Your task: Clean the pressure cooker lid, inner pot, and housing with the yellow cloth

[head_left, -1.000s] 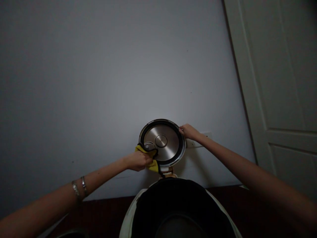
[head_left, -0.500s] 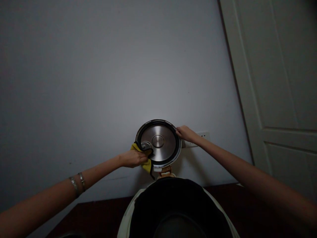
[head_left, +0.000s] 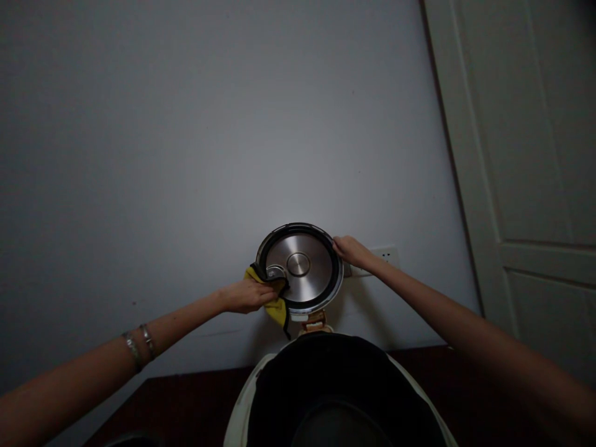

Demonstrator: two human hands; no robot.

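Note:
The round metal lid (head_left: 316, 273) of a cooker stands raised on its hinge (head_left: 315, 321), its shiny inner face towards me. My left hand (head_left: 246, 295) grips a yellow cloth (head_left: 278, 311) with a dark edge and presses it on the lid's lower left rim. Beside the cloth sits a small round fitting (head_left: 275, 272) on the lid's face. My right hand (head_left: 350, 249) holds the lid's right rim, fingers closed round it. Below, the cooker's white body (head_left: 239, 413) surrounds a dark inner pot (head_left: 342, 379).
A pale wall (head_left: 209, 155) rises behind the lid, with a white power socket (head_left: 388, 256) right of it. The cooker stands on a dark red tabletop (head_left: 195, 397). A panelled door (head_left: 526, 155) is at the right. A dark round rim (head_left: 133, 439) shows at the bottom left.
The view has shifted slightly, so the wall, door and cooker sit a little further right. Both hands keep their grips; the cloth stays at the lid's lower left rim.

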